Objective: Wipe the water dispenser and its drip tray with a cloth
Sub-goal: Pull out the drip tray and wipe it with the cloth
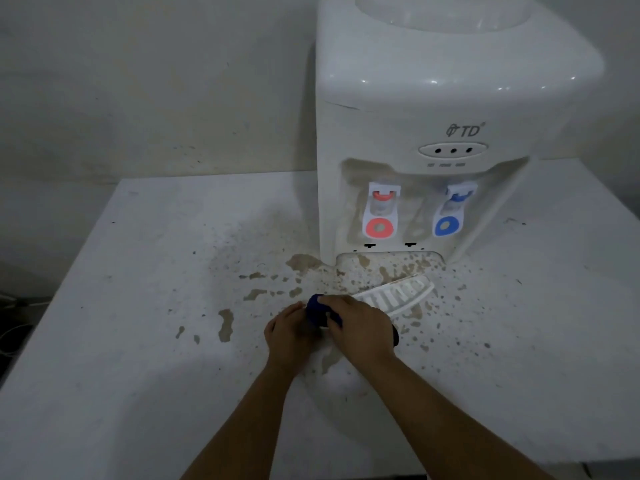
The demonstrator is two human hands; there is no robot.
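A white water dispenser stands at the back right of the table, with a red tap and a blue tap. Its white slotted drip tray lies pulled out on the table in front of it, tilted. My right hand grips a dark blue cloth and presses it on the tray's near left end. My left hand holds that end of the tray from the left, its fingers partly hidden behind the cloth.
The white table is spotted with brown stains in front of the dispenser, also inside the empty tray recess. A stained wall rises behind. The table's left edge drops to a dark floor with cables.
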